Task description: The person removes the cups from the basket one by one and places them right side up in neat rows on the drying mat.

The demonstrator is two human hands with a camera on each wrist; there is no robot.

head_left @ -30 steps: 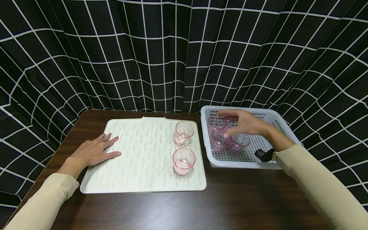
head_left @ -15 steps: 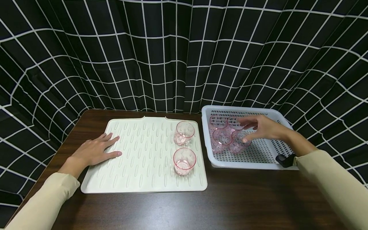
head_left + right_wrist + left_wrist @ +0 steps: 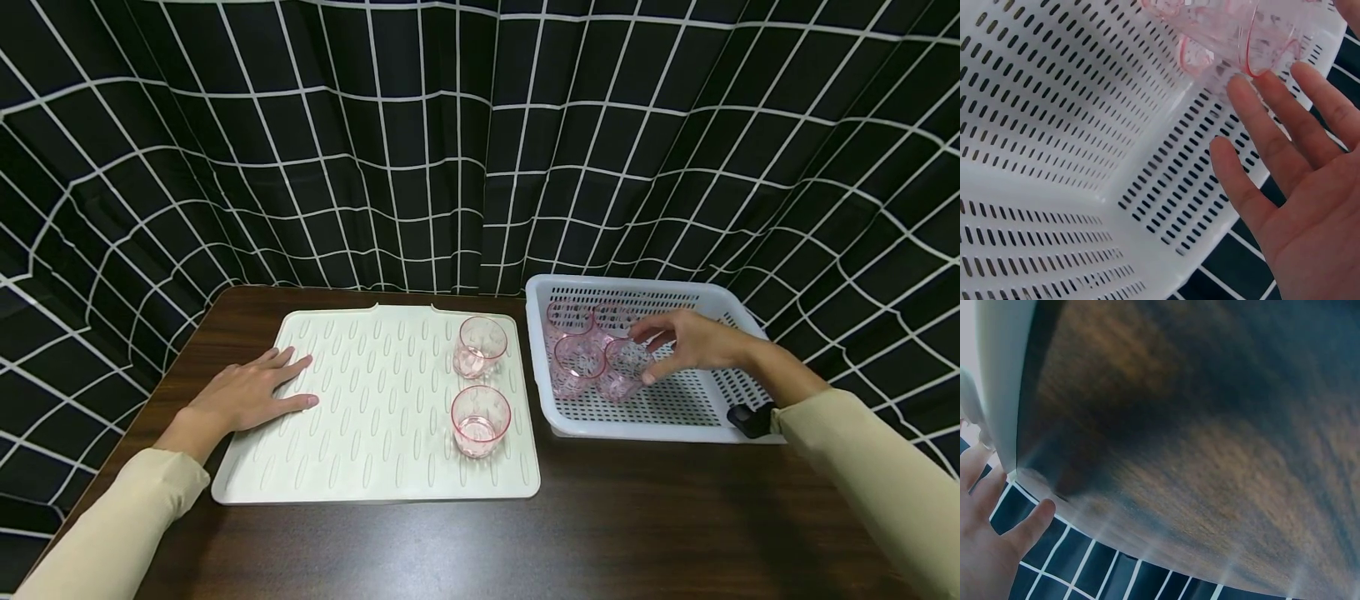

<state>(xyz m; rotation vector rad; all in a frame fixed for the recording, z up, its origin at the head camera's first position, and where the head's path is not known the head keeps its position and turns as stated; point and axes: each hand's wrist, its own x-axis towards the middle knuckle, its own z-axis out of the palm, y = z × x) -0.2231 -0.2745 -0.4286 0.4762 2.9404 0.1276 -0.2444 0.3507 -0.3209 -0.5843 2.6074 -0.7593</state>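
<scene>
My left hand (image 3: 238,398) lies with spread fingers on the left edge of a white ridged drying mat (image 3: 352,450). Two pink-rimmed clear glasses stand upright along its right side, a rear glass (image 3: 480,343) and a front glass (image 3: 480,423). Over the white plastic basket (image 3: 637,432), my right hand (image 3: 693,340) reaches in at the right-front glass (image 3: 619,379). Thumb and fingers are parted beside that glass's rim. In the right wrist view the fingertips (image 3: 1240,90) of the loosely extended hand lie right by the rim of a pink glass (image 3: 1279,37).
Several pink glasses are grouped in the basket's left half, among them a front-left glass (image 3: 576,371). Dark wooden table (image 3: 465,550) runs along the front. A black curtain (image 3: 420,150) with a white grid hangs behind and at both sides.
My right hand has moved right and slightly down, from above the left glasses to the right-front glass in the basket. The left hand and the two glasses on the mat have stayed put.
</scene>
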